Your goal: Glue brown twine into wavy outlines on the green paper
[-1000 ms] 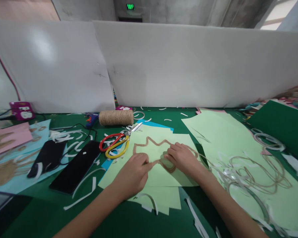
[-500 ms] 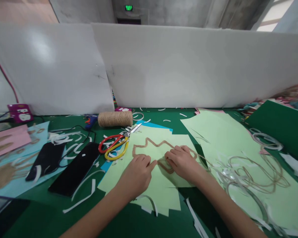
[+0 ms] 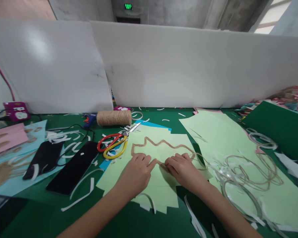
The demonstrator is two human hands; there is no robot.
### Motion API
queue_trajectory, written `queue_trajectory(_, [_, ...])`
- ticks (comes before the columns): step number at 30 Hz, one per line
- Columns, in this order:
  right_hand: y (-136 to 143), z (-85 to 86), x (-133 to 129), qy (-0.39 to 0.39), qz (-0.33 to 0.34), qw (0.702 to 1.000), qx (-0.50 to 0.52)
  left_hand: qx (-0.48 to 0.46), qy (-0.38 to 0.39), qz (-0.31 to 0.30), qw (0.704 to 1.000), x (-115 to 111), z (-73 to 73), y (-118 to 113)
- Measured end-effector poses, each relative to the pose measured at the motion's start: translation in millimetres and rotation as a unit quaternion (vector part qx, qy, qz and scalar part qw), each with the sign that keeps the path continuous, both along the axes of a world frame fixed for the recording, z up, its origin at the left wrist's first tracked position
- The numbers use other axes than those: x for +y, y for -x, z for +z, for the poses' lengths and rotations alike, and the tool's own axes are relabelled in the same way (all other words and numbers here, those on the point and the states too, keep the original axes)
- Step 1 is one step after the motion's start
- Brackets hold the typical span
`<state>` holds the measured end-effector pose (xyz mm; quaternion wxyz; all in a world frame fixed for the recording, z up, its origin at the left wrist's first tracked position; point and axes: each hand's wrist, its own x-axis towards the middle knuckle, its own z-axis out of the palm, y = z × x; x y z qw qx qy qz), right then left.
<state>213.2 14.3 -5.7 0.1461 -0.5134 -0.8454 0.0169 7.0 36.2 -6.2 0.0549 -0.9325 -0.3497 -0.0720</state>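
A brown twine outline (image 3: 164,141) with a zigzag upper edge lies on a light green paper sheet (image 3: 114,180). My left hand (image 3: 139,170) is closed at the lower edge of this outline, fingers curled and one digit pressing the twine against the paper. Just to its right, my right hand (image 3: 183,170) is closed too, its fingertips pinched down on the same strand. The curled fingers partly hide the twine beneath. From the outline's right end, loose twine (image 3: 255,172) runs into a tangled heap on a second green sheet (image 3: 213,129).
Scissors (image 3: 114,143) with red and yellow handles lie left of the outline. Behind them are a twine spool (image 3: 114,118) and a blue glue gun (image 3: 89,120). A black phone (image 3: 73,168), white strips (image 3: 78,198) and a tape ring (image 3: 243,198) surround the work. A white panel (image 3: 188,66) stands behind.
My right hand has shifted slightly left and down towards my left hand. The twine loop that hung below the fingers is now drawn in along the lower edge. My left hand stays nearly in place.
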Motion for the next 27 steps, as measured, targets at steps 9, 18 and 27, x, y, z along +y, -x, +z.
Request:
queue_trajectory(9, [0, -1.3, -7, -0.053, 0.020, 0.998, -0.013, -0.002, -0.011, -0.006, 1.000, -2, 0.6, 1])
queue_trajectory(18, [-2, -3.9, -18, -0.083, 0.039, 0.996, 0.010, -0.094, 0.109, -0.041, 0.989, 6, 21.1, 27])
queue_trajectory(27, [-8, -5.0, -19, -0.028, 0.027, 0.996, 0.082, -0.161, 0.163, -0.014, 0.973, 9, 17.4, 24])
